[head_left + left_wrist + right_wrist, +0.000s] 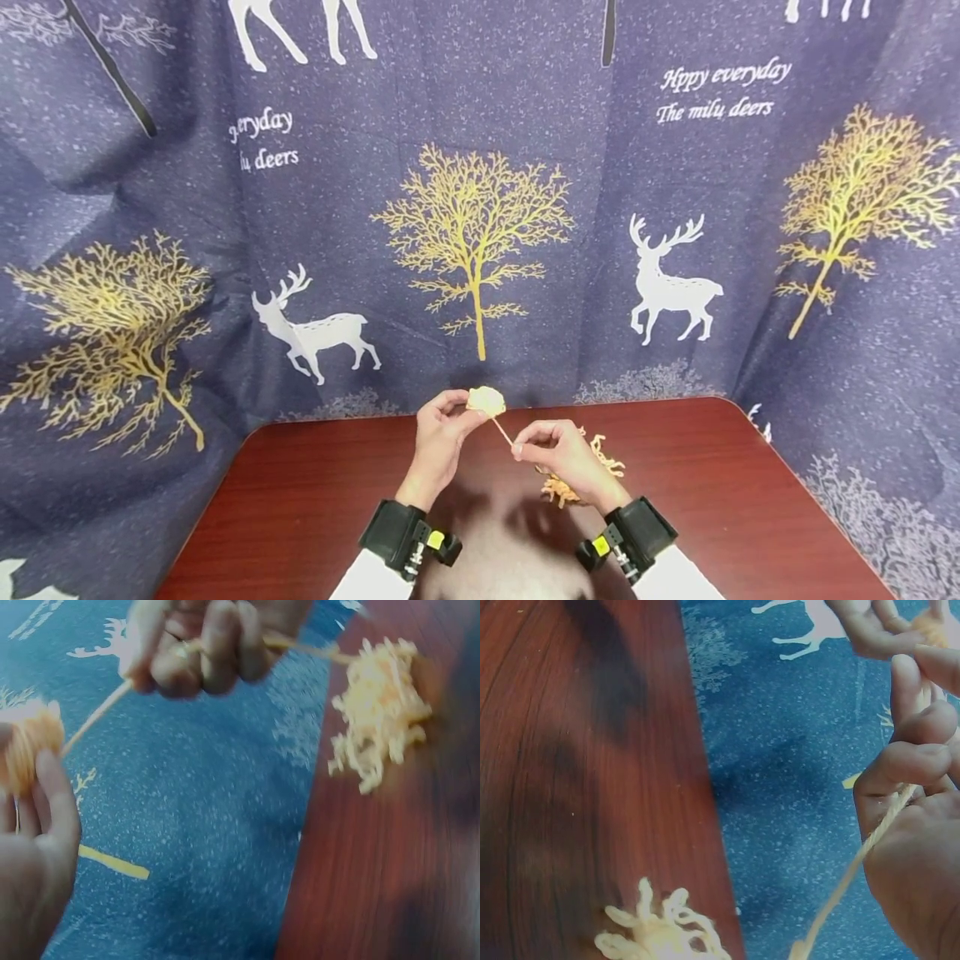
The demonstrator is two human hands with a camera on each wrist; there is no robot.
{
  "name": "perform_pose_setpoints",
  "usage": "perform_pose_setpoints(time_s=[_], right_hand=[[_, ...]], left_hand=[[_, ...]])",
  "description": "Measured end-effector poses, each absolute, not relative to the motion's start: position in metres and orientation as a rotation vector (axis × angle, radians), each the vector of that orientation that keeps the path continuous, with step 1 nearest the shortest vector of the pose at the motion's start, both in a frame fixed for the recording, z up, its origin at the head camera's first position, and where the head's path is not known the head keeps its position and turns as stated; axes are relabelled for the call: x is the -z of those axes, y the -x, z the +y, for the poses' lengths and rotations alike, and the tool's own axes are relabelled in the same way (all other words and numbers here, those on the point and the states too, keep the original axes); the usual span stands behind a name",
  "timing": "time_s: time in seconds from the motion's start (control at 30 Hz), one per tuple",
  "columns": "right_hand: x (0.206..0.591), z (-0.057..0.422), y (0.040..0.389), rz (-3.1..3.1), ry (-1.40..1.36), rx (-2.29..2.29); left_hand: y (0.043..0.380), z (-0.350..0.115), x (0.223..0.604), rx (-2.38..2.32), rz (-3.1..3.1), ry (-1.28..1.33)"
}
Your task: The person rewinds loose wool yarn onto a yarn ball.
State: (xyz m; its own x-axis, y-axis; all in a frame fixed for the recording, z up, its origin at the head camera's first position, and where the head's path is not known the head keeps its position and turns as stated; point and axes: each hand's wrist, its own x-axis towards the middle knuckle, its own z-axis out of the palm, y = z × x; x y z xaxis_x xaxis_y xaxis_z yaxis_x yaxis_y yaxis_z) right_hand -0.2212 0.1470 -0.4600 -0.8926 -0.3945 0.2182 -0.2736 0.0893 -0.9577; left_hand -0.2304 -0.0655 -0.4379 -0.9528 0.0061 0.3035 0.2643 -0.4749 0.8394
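Note:
A small wound ball of pale yellow yarn [487, 402] is gripped in my left hand [437, 446], raised above the table's far part. From it a taut strand [101, 714] runs to my right hand [558, 454], whose thumb and curled fingers pinch it. Past the right palm the strand [840, 886] continues down toward a loose, curly heap of the same yarn [379, 709] on the tabletop. In the head view the right hand partly covers that heap. The left fingers hide part of the ball.
The reddish-brown wooden table [300, 500] has rounded far corners. Behind it and at both sides hangs a blue-purple cloth [510, 100] printed with deer and trees. Each wrist wears a black band with a small camera [446, 546].

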Motion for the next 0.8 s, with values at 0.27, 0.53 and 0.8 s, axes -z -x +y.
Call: perform_pose_setpoints(time_s=[0.27, 0.53, 0.8], right_hand=[[0.451, 0.148, 0.221, 2.322, 0.769, 1.889], [0.439, 0.149, 0.234, 2.236, 0.769, 1.967], [0.442, 0.147, 0.25, 1.964, 0.644, 2.199]], left_hand=[[0.231, -0.064, 0.453, 1.728, -2.127, 0.265], [0.225, -0.065, 0.459, 1.467, -2.518, 0.649], [0.221, -0.069, 0.458, 1.638, -2.562, 1.067]])
